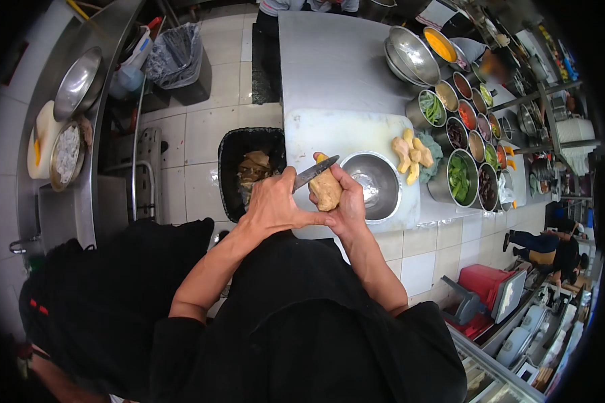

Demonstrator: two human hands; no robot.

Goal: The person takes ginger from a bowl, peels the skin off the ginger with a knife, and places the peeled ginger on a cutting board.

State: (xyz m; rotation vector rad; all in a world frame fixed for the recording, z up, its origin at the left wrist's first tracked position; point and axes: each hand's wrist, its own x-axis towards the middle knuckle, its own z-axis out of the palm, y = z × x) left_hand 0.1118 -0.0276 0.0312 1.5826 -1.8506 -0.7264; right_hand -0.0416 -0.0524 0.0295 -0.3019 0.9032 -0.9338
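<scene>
Knife (318, 172): laid across the ginger (326, 192), gripped in the curled left hand (272, 201).
Ginger: cradled in the half-closed right hand (350, 209), between bin (223, 176) and bowl (391, 191).
Knife edge: best kept shallow, clear of the right hand.

- Cannot read any text, label, brand, number or sign.
- On the black garment (111, 305) at lower left, near its outer edge: small red marks (39, 307), too small to make out as letters or a logo.
- On brightly coloured items (563, 57) at far upper right: too small and blurred to read.
</scene>
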